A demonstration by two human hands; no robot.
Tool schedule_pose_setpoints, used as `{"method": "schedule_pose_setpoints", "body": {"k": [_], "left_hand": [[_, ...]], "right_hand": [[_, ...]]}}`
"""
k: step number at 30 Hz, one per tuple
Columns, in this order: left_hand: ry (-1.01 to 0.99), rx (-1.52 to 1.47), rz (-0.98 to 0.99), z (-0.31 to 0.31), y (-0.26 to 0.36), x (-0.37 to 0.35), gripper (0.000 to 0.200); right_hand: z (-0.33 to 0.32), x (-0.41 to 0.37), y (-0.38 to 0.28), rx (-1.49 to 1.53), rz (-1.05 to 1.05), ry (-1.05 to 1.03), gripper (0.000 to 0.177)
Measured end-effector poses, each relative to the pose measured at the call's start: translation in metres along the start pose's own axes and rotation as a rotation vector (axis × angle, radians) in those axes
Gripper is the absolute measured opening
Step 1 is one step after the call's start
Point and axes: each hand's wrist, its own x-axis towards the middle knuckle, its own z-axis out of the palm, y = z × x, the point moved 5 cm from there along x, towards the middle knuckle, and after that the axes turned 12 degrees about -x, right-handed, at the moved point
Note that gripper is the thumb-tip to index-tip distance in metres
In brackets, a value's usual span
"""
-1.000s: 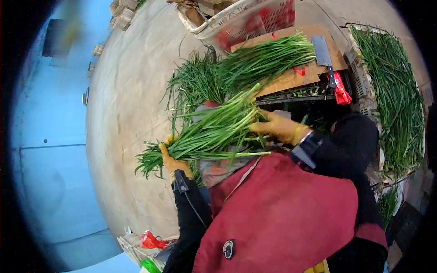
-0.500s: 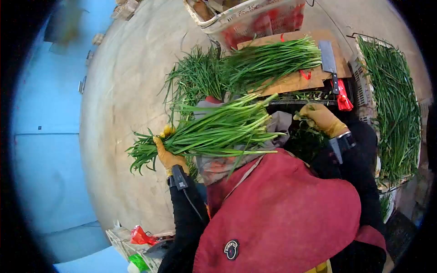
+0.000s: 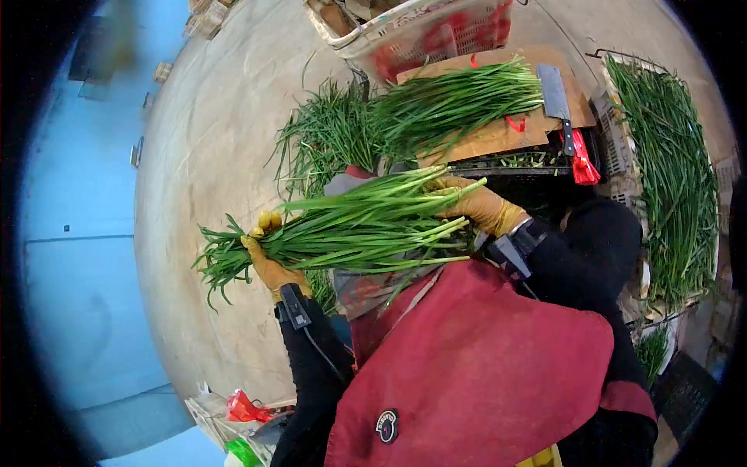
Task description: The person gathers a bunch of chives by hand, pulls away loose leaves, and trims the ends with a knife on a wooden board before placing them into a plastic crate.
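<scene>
A bunch of long green stalks point(image 3: 350, 226) lies across in front of the red apron, pale ends to the right. Around its leafy left end is closed my left hand point(image 3: 270, 257), in a yellow glove. My right hand point(image 3: 475, 204), gloved too, is at the pale ends; its fingers are partly hidden behind the stalks, so its grip cannot be made out. Beyond, a larger pile of stalks point(image 3: 467, 97) rests on brown cardboard point(image 3: 517, 140). A cleaver point(image 3: 555, 93) lies at the cardboard's right side, beside red strips point(image 3: 583, 165).
A white crate with red marks point(image 3: 436, 39) stands at the back. On the right, another crate point(image 3: 615, 128) holds many green stalks. Loose greens point(image 3: 327, 128) are heaped left of the cardboard. A rack with red and green bags point(image 3: 218, 424) is at lower left.
My right hand has moved left from beside the dark crate to the pale ends of the bunch. My left hand and the bunch have shifted slightly left in view.
</scene>
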Motion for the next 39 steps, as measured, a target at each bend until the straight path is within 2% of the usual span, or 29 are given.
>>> {"method": "schedule_pose_setpoints", "body": {"k": [2, 5, 6, 7, 10, 11, 12, 14, 15, 18, 20, 21, 24, 26, 28, 29, 32, 33, 34, 36, 37, 38, 39], "left_hand": [[0.034, 0.087, 0.009, 0.005, 0.001, -0.002, 0.035], [-0.093, 0.006, -0.036, 0.003, 0.002, 0.001, 0.036], [-0.078, 0.015, -0.033, 0.003, 0.002, 0.001, 0.037], [-0.063, 0.023, -0.029, 0.004, 0.002, 0.0, 0.037], [-0.019, 0.132, -0.049, 0.015, 0.007, -0.007, 0.04], [-0.004, 0.183, -0.062, 0.017, 0.007, -0.01, 0.042], [-0.01, 0.173, -0.042, 0.018, 0.006, -0.01, 0.044], [-0.02, 0.148, 0.001, 0.015, 0.005, -0.009, 0.048], [-0.009, 0.147, -0.004, 0.013, 0.006, -0.009, 0.049], [0.016, 0.149, -0.021, 0.01, 0.007, -0.008, 0.053], [0.028, 0.174, -0.037, 0.009, 0.009, -0.011, 0.055], [0.033, 0.157, -0.032, 0.008, 0.009, -0.01, 0.054], [0.021, 0.123, -0.025, 0.006, 0.004, -0.007, 0.05], [-0.003, 0.153, -0.033, 0.01, 0.006, -0.009, 0.041], [-0.029, 0.139, -0.019, 0.015, 0.006, -0.012, 0.041], [-0.042, 0.135, -0.014, 0.017, 0.006, -0.013, 0.041], [-0.006, 0.186, 0.001, 0.019, 0.01, -0.015, 0.041], [-0.002, 0.162, -0.005, 0.016, 0.011, -0.014, 0.043], [0.0, 0.133, -0.012, 0.012, 0.011, -0.012, 0.044], [0.014, 0.108, -0.006, 0.005, 0.011, -0.007, 0.047], [0.027, 0.116, 0.006, 0.0, 0.013, -0.005, 0.047], [0.04, 0.125, 0.021, -0.006, 0.015, -0.003, 0.048], [0.04, 0.11, 0.013, -0.012, 0.015, -0.001, 0.049]], "right_hand": [[0.011, -0.001, -0.006, 0.007, -0.035, 0.059, 0.064], [0.017, 0.003, -0.004, -0.039, -0.104, 0.043, 0.065], [0.018, 0.003, -0.005, -0.069, -0.115, 0.038, 0.066], [0.013, 0.009, 0.004, -0.177, -0.156, 0.107, 0.059], [0.001, 0.014, 0.008, -0.606, -0.099, 0.3, 0.048], [-0.011, 0.017, 0.023, -0.59, -0.189, 0.304, 0.037], [-0.017, 0.007, 0.019, -0.428, -0.094, 0.364, 0.03], [-0.034, -0.019, 0.02, -0.113, 0.227, 0.474, 0.026], [-0.055, -0.029, 0.015, -0.577, 0.004, 0.459, 0.024], [-0.099, -0.064, 0.017, -0.367, 0.276, 0.642, 0.017], [-0.091, -0.068, -0.013, -0.505, 0.22, 0.588, 0.016], [-0.069, -0.065, -0.032, -0.609, 0.077, 0.557, 0.023], [-0.022, -0.033, -0.049, -1.305, -0.428, 0.283, 0.04], [0.017, -0.017, -0.053, -1.478, -0.048, 0.275, 0.054], [0.03, 0.006, -0.037, -1.386, 0.028, 0.265, 0.052], [0.034, 0.014, -0.03, -1.385, 0.1, 0.259, 0.043], [0.025, 0.025, 0.002, -1.41, -0.01, 0.286, 0.034], [0.015, 0.023, 0.008, -1.516, -0.02, 0.297, 0.026], [0.005, 0.011, -0.003, -1.507, 0.129, 0.341, 0.02], [-0.049, -0.001, 0.038, -1.644, 0.306, 0.271, 0.019], [-0.064, -0.023, 0.041, -1.804, 0.331, 0.159, 0.019], [-0.089, -0.041, 0.065, -1.913, 0.496, -0.006, 0.019], [-0.1, -0.061, 0.067, -1.878, 0.617, -0.169, 0.02]]}}
